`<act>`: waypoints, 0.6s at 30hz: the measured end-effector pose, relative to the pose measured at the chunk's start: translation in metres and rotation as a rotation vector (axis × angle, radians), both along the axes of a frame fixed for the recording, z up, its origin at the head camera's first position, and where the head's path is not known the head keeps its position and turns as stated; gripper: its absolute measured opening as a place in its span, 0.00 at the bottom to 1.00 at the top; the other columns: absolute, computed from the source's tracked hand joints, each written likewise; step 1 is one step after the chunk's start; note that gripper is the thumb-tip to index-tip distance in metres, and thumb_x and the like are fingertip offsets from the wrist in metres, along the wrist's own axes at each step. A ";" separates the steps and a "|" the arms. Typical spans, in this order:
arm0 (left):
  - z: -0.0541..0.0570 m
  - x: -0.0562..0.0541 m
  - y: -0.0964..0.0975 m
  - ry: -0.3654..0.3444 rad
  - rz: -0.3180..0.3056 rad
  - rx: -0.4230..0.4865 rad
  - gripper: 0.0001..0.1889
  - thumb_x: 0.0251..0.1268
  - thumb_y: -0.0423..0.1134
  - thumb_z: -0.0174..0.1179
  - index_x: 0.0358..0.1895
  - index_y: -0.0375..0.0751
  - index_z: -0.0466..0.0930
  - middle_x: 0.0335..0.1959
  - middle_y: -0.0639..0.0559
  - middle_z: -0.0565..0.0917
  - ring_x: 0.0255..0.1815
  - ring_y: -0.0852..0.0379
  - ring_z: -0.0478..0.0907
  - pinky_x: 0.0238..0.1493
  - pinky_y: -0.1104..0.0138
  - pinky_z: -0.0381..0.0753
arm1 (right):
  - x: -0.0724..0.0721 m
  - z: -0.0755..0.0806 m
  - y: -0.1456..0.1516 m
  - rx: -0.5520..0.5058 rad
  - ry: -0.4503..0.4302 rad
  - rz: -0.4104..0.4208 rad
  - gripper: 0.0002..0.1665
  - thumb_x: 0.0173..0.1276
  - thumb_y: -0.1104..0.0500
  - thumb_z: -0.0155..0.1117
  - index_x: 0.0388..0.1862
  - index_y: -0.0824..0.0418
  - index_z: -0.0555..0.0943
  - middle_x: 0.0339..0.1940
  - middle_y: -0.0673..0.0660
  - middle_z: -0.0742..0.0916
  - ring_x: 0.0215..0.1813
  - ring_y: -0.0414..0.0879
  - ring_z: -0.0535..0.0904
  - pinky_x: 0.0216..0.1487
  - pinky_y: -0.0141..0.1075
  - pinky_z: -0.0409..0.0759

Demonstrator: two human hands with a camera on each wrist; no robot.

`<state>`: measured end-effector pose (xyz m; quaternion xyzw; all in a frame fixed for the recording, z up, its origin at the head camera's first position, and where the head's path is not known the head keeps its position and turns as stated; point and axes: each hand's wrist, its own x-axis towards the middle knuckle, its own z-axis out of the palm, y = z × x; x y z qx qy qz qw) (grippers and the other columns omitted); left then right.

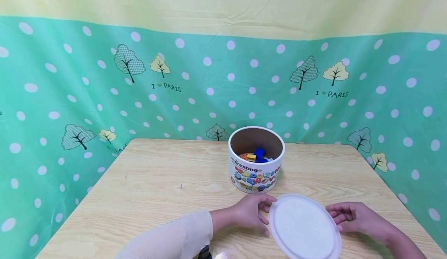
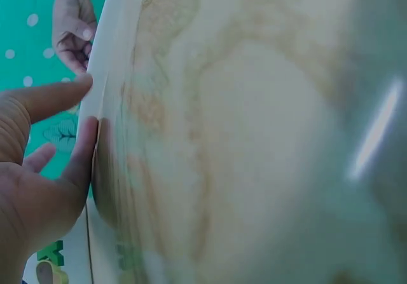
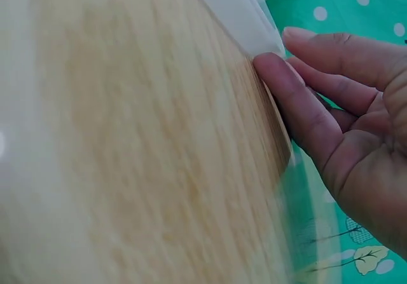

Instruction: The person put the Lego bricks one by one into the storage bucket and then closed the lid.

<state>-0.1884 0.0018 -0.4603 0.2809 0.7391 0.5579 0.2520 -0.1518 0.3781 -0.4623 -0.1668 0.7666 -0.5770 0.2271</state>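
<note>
A round white lid [image 1: 303, 228] with a raised rim is at the front of the wooden table [image 1: 157, 197], right of the middle. At its upper left edge is my left hand [image 1: 249, 214], fingertips right at the rim, with thumb and fingers spread apart. My right hand [image 1: 359, 221] is beside the lid's right edge, its fingers loosely bent. The right wrist view shows the right fingertips [image 3: 270, 65] close by the edge of the white lid [image 3: 235, 14]. Behind the lid stands a white tub [image 1: 256, 177] printed with colourful letters, its top uncovered.
Blue blocks [image 1: 259, 153] and a yellow block [image 1: 251, 157] are inside the tub. A green polka-dot cloth [image 1: 195, 73] hangs behind the table and along its sides. Near the left forearm, a small dark object [image 1: 205, 252] shows at the bottom.
</note>
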 end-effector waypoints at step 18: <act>-0.004 -0.004 0.007 0.163 0.071 -0.045 0.30 0.41 0.21 0.74 0.54 0.33 0.78 0.40 0.55 0.82 0.34 0.67 0.78 0.36 0.75 0.81 | -0.001 0.007 -0.032 0.190 0.141 -0.041 0.21 0.61 0.70 0.66 0.52 0.80 0.77 0.41 0.61 0.85 0.38 0.40 0.80 0.36 0.32 0.82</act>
